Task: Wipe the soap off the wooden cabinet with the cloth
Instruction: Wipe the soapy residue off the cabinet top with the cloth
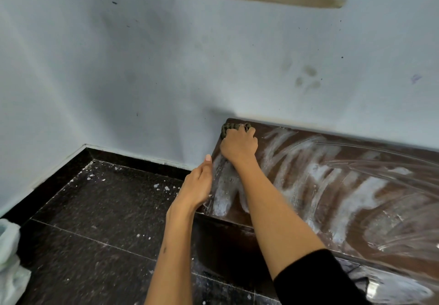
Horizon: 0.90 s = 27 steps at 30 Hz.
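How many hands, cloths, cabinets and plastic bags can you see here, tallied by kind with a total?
Hands: 2, the left hand resting at the cabinet's left edge, the right hand gripping the cloth
Cloths: 1, the dark cloth at the cabinet's far left corner
Cabinets: 1, the soap-streaked wooden cabinet
Plastic bags: 1, the pale bag on the floor
Total: 5

Open cabinet top (356, 185) stretching right; wall (166, 67) close behind its back edge; bare floor (107, 209) left.
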### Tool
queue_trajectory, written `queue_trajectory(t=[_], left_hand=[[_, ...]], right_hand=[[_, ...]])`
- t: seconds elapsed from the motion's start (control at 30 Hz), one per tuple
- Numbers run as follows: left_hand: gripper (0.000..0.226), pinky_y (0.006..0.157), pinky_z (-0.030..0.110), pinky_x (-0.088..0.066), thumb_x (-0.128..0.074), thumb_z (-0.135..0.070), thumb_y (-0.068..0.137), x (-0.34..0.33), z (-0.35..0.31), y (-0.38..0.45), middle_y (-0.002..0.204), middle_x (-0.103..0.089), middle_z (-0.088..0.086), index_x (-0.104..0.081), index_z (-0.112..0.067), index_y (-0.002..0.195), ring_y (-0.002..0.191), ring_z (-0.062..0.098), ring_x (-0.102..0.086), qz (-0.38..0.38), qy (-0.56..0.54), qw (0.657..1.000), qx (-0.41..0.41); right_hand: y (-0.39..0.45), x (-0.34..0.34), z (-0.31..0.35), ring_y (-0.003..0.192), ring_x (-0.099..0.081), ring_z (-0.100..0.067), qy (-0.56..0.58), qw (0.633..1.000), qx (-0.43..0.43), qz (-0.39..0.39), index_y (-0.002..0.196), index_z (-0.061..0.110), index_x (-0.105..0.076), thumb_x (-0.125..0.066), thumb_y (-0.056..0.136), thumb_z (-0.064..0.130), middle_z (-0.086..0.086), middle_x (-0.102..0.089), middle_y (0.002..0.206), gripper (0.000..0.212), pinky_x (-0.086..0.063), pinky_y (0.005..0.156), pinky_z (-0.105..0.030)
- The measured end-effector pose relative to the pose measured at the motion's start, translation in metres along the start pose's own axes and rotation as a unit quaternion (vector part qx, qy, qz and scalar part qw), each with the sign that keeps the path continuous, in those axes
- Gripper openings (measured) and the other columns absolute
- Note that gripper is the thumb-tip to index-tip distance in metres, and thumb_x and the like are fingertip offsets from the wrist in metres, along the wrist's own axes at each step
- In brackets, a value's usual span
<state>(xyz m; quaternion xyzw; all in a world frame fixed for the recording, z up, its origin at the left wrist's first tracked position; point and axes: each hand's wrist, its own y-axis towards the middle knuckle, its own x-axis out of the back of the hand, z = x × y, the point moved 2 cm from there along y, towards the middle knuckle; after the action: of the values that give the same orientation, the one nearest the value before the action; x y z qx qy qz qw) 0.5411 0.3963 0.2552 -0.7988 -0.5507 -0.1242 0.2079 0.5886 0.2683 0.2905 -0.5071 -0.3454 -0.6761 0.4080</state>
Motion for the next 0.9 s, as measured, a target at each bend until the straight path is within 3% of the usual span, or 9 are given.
queue_trajectory(t=[0.3, 0.6, 0.77, 0.9], left_hand=[[0.069, 0.116, 0.039, -0.023, -0.013, -0.061, 0.094, 0.001, -0.002, -0.006, 0.150, -0.037, 0.003, -0.033, -0.020, 0.146, 0.139, 0.019, -0.032, 0.015, -0.071, 0.997, 0.009], [0.067, 0.115, 0.034, -0.024, -0.012, -0.055, 0.096, 0.005, -0.001, -0.013, 0.149, -0.038, 0.006, -0.030, -0.014, 0.146, 0.138, 0.018, -0.034, 0.042, -0.150, 0.988, 0.006], [0.069, 0.110, 0.030, -0.029, -0.009, -0.055, 0.096, 0.004, -0.002, -0.012, 0.145, -0.043, 0.007, -0.032, -0.012, 0.145, 0.133, 0.017, -0.039, 0.045, -0.165, 0.985, 0.009], [0.066, 0.099, 0.023, -0.031, -0.011, -0.053, 0.097, 0.002, -0.006, -0.019, 0.138, -0.048, 0.004, -0.036, -0.013, 0.143, 0.121, 0.009, -0.044, 0.048, -0.163, 0.985, -0.010]], right_hand=[[-0.034, 0.000, 0.003, 0.128, -0.029, -0.033, 0.027, 1.000, 0.007, 0.006, 0.122, 0.015, -0.056, -0.047, 0.093, 0.023, -0.011, -0.039, 0.141, 0.032, -0.036, 0.099, -0.039], [-0.045, 0.000, 0.013, 0.136, -0.023, -0.034, -0.018, 1.000, -0.003, 0.015, 0.126, 0.014, -0.054, -0.048, 0.094, 0.030, -0.015, -0.037, 0.145, 0.035, -0.036, 0.101, -0.041], [-0.047, 0.000, 0.015, 0.137, -0.021, -0.034, -0.016, 1.000, 0.000, 0.018, 0.127, 0.014, -0.053, -0.048, 0.095, 0.029, -0.016, -0.036, 0.146, 0.035, -0.035, 0.101, -0.042], [-0.032, 0.008, 0.019, 0.129, -0.030, -0.034, -0.027, 0.999, 0.003, 0.019, 0.127, 0.012, -0.051, -0.045, 0.094, 0.023, -0.014, -0.047, 0.136, 0.036, -0.040, 0.093, -0.039]])
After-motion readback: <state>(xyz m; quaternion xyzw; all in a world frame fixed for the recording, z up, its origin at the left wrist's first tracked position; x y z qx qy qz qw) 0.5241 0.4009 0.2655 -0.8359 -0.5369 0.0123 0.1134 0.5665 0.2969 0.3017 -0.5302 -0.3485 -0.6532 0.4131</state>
